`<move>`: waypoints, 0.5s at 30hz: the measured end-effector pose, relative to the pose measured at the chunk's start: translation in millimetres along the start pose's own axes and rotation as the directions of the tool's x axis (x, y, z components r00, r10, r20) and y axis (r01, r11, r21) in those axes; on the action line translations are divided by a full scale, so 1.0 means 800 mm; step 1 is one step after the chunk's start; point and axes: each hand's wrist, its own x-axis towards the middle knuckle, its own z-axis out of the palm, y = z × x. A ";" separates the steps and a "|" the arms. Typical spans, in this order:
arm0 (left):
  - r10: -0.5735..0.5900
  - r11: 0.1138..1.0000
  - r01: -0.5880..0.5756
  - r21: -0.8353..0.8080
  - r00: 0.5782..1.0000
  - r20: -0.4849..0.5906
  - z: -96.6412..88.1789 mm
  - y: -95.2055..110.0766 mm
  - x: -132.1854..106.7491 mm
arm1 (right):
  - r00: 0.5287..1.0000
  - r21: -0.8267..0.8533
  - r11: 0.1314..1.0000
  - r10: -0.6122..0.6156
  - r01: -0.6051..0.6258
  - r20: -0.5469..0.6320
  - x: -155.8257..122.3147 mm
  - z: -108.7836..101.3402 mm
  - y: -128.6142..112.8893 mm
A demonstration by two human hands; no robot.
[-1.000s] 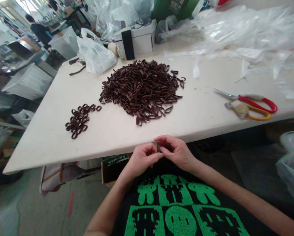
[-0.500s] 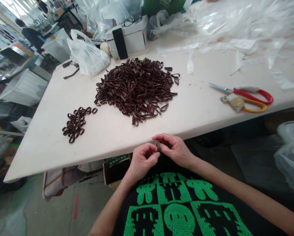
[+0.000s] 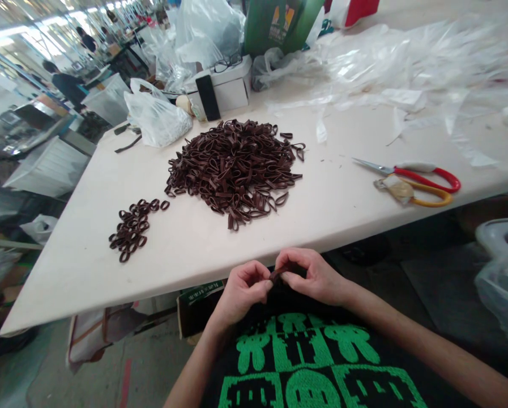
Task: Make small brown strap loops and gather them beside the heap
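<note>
My left hand [image 3: 242,288] and my right hand [image 3: 311,276] meet just below the table's near edge, both pinching one small dark brown band [image 3: 274,275] between fingertips. On the white table [image 3: 342,198] lies a big heap of dark brown bands [image 3: 233,164]. A smaller cluster of brown bands [image 3: 131,229] sits to the left of the heap, nearer my left hand.
Red-handled scissors [image 3: 410,173] and yellow-handled snips [image 3: 410,192] lie at the right. A white plastic bag [image 3: 156,116], a white box with glasses [image 3: 226,85] and clear plastic sheets [image 3: 406,62] fill the back. A person [image 3: 64,82] stands far left.
My hands have dropped slightly in the view and keep working the small band between the fingertips. The view has tilted a little; the things on the table have not moved.
</note>
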 end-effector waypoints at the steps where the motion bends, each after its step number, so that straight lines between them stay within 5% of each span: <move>1: 0.003 1.000 -0.003 -0.001 1.000 -0.007 -0.003 -0.001 0.000 | 0.997 0.066 0.997 0.035 -0.040 0.069 -0.003 -0.005 -0.002; 5: 0.069 0.997 -0.068 0.022 0.997 -0.038 -0.007 -0.005 0.000 | 0.983 0.194 0.981 -0.009 -0.027 0.183 -0.012 -0.013 -0.008; 9: 0.192 0.975 -0.180 0.132 0.978 -0.085 -0.002 -0.006 0.002 | 0.992 0.066 0.995 -0.081 0.075 0.100 -0.014 -0.005 -0.010; 15: 0.338 0.834 -0.236 0.499 0.933 -0.124 0.005 -0.009 0.003 | 0.999 -0.148 0.988 0.031 -0.037 -0.041 -0.013 0.008 -0.014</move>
